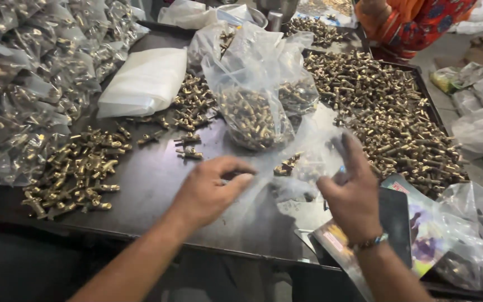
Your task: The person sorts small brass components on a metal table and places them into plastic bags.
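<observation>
Dark worktable (pixel 157 184): left hand (pixel 208 190) and right hand (pixel 353 193) each pinch an empty clear plastic bag (pixel 286 179); loose brass fittings (pixel 79 168) nearby may scatter if snagged.

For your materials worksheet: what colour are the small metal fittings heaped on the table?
Brassy gold fittings, clearest in the head view.

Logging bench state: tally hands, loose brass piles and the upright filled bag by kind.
Hands at the clear bag: 2, left hand and right hand
Loose brass fitting piles: 3, left pile, middle pile, right pile
Upright filled bag: 1
Total: 6
</observation>
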